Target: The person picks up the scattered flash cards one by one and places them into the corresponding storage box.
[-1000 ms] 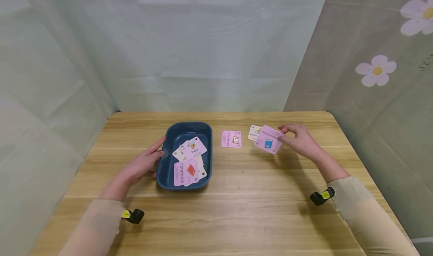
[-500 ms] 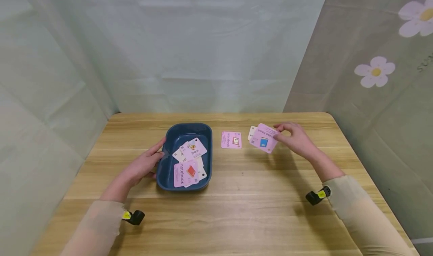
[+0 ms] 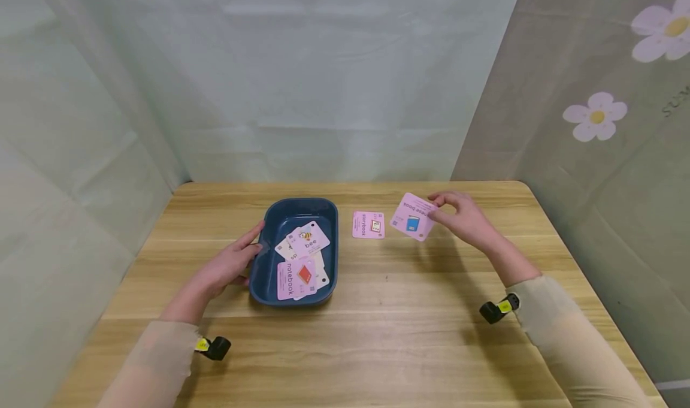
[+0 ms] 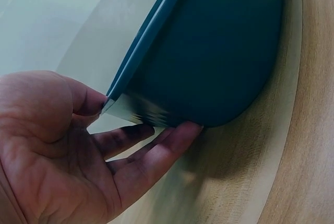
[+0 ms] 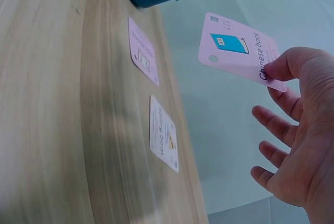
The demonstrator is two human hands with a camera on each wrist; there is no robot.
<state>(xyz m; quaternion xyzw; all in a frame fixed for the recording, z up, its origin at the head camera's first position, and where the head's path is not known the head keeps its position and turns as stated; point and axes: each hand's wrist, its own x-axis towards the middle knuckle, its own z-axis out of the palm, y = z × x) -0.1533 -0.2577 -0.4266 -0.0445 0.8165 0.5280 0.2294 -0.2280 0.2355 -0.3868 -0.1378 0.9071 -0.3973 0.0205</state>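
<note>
My right hand (image 3: 458, 216) pinches the edge of a pink word card (image 3: 412, 217) between thumb and fingertips, above the table. The card shows a blue book and the words "Chinese book" in the right wrist view. Below it lies a white boat card (image 5: 164, 134), hidden by the held card in the head view. A pink "storybook" card (image 3: 369, 224) lies just left of it. My left hand (image 3: 229, 264) holds the side of a dark blue basin (image 3: 296, 205), thumb at the rim and fingers against the outer wall.
Inside the basin lie several cards, among them a white "bee" card (image 3: 309, 238) and a pink "notebook" card (image 3: 295, 277). The wooden table (image 3: 377, 348) ends at a pale cloth backdrop (image 3: 323, 84). Small black cameras sit at both cuffs.
My right hand has moved left with the pink card, which now covers the white boat card and comes close to the storybook card. The left hand and the basin stay in place.
</note>
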